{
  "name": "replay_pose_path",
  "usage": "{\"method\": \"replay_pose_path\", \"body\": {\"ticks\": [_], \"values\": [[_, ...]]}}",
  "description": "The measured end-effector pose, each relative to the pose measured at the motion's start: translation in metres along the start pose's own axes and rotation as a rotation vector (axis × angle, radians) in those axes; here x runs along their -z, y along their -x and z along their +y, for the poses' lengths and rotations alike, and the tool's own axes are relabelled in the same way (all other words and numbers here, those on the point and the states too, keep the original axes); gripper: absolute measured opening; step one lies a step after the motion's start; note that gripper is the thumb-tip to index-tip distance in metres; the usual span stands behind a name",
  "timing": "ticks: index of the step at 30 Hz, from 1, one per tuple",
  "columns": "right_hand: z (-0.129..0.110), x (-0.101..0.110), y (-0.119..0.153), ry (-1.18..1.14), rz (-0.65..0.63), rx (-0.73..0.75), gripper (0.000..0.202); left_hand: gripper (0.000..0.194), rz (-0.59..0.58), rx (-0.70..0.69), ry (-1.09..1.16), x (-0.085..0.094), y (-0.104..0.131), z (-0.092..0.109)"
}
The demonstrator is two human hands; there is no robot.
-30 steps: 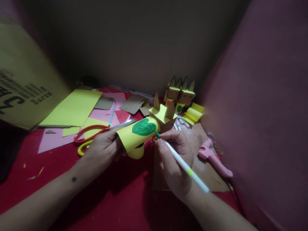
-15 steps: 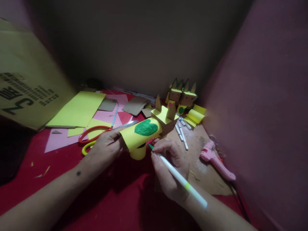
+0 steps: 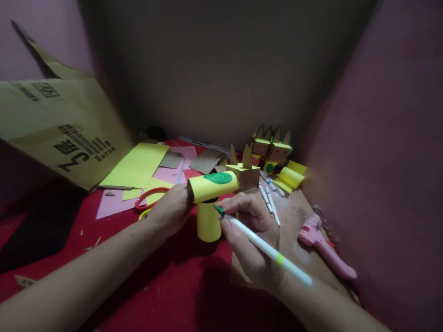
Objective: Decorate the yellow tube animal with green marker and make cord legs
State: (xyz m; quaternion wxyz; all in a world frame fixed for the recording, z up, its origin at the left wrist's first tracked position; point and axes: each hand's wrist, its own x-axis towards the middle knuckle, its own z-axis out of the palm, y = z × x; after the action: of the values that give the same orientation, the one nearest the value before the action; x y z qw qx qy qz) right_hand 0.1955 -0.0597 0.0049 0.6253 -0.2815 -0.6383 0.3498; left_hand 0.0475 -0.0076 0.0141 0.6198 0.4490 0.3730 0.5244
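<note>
My left hand (image 3: 175, 207) grips the rear end of a yellow paper animal figure (image 3: 204, 188), its fingers partly hidden behind the tube. The figure has a tube body with a green coloured patch (image 3: 218, 178), a boxy cardboard head (image 3: 248, 179) with two upright ears, and a yellow tube leg (image 3: 208, 223) pointing down. In my right hand (image 3: 247, 230) is a white marker (image 3: 266, 248), held like a pen. Its green tip is beside the top of the leg; whether it touches the paper I cannot tell.
Red-handled scissors (image 3: 140, 201) lie behind my left hand, among yellow card (image 3: 136, 166) and pink paper. Two similar figures (image 3: 272, 146) stand at the back. White markers (image 3: 270, 198) and a pink glue gun (image 3: 325, 246) rest on cardboard at right. A cardboard box (image 3: 69, 124) stands left.
The figure has been turned, so its green patch shows narrower and the leg points straight down, longer in view. The marker tip stays near the leg. The camera view has shifted left and up.
</note>
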Motion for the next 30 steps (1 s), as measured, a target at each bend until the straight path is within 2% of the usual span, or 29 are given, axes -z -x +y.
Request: {"method": "replay_pose_path", "body": {"ticks": [3,7,9,14,21,30], "values": [[0.003,-0.002,-0.003,0.02,0.002,-0.003,0.011,0.029,-0.034,0.036,0.085,-0.001,0.0,-0.007],[0.01,-0.003,-0.002,0.047,-0.044,0.004,0.012,0.014,-0.055,0.145,0.296,-0.002,0.003,-0.017],[0.013,-0.004,-0.001,0.079,-0.056,0.051,0.015,0.01,-0.051,0.151,0.334,-0.001,0.004,-0.02],[0.02,-0.009,0.001,0.207,-0.032,0.241,0.024,0.021,-0.052,0.114,0.396,0.001,0.007,-0.024],[0.022,-0.01,0.007,0.27,-0.048,0.301,0.028,0.029,-0.105,0.112,0.438,0.005,0.009,-0.034],[0.024,-0.002,0.008,0.299,-0.043,0.222,0.025,0.026,-0.135,0.053,0.304,0.005,0.016,-0.03]]}}
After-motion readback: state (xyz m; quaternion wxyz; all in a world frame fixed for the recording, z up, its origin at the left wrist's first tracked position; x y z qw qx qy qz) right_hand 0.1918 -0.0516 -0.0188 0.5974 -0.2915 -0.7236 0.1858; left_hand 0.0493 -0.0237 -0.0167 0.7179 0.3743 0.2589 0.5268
